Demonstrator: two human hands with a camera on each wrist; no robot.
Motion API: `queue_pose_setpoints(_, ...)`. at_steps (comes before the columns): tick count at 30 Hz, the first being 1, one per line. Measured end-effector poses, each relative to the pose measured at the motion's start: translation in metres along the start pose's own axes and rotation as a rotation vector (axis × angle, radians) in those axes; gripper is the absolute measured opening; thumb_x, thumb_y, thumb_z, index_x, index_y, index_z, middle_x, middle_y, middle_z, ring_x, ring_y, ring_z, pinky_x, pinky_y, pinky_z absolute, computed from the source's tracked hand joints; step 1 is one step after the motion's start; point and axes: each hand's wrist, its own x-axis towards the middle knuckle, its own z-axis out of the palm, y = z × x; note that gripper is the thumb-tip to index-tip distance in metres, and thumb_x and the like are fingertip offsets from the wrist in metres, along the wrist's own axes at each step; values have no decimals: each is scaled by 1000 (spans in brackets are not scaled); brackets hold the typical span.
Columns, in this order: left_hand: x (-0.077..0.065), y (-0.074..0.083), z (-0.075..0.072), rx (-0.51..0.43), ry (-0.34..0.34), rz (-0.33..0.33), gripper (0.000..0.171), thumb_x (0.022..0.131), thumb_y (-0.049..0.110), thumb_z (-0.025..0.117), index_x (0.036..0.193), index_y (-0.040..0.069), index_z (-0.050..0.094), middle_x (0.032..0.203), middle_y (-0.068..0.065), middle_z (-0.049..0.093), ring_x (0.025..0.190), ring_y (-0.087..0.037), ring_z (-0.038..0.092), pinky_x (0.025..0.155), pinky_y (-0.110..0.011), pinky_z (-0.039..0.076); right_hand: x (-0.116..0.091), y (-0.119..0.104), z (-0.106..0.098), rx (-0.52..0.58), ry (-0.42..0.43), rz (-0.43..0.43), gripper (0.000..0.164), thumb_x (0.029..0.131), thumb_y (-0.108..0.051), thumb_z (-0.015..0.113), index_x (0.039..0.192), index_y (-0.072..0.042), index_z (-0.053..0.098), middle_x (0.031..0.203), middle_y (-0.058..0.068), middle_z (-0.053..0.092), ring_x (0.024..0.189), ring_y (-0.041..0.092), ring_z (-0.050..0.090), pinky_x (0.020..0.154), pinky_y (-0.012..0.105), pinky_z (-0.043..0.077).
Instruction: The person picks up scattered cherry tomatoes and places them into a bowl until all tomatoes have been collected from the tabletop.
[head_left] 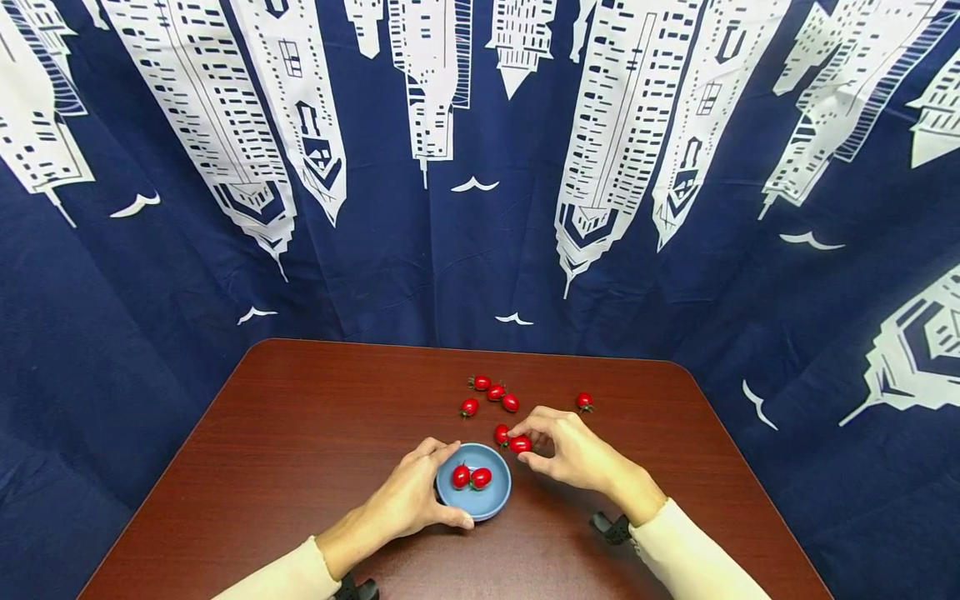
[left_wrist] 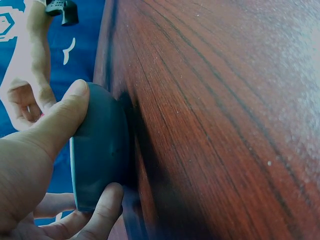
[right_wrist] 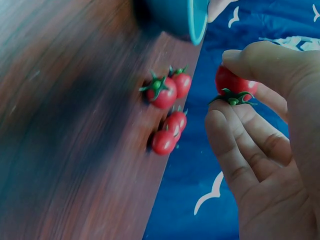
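The right hand point(head_left: 573, 450) pinched a glossy red oval cherry tomato point(head_left: 520, 444) between thumb and fingertips, just beyond and to the right of a round blue bowl point(head_left: 489, 506), on whose side the left hand's point(head_left: 411, 492) thumb and fingers were clamped. A light pinch probably served best, firm enough against slipping yet gentle on the skin, with the bowl kept steady. The tomato's long axis ran roughly side to side in the head view; its green leafy stem end point(right_wrist: 233, 98) pointed downward in the right wrist view
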Motion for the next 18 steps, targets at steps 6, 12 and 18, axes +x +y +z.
queue_pose_setpoints(6, 0, 2, -2, -7, -11, -7, 115, 68, 41, 116, 159, -8, 65, 140, -15, 73, 123, -32, 76, 112, -49, 64, 10, -12, 3, -7, -41, 7, 31, 98, -9, 93, 128, -11, 85, 113, -3, 80, 95, 7, 73, 79, 22, 63)
queue_pose_setpoints(12, 0, 2, -1, -5, -12, 1, 116, 69, 42, 116, 159, -9, 64, 139, -16, 73, 122, -33, 75, 111, -47, 65, 20, -22, 8, 1, -71, 0, 32, 99, -10, 92, 130, -11, 85, 115, -2, 82, 96, 7, 73, 83, 22, 65)
queue_pose_setpoints(18, 0, 1, -1, -10, -12, 6, 115, 69, 42, 116, 159, -8, 65, 138, -16, 74, 123, -32, 75, 111, -46, 65, 27, -27, 15, 25, -97, -2, 31, 100, -12, 91, 130, -10, 85, 112, -2, 81, 94, 7, 72, 84, 22, 65)
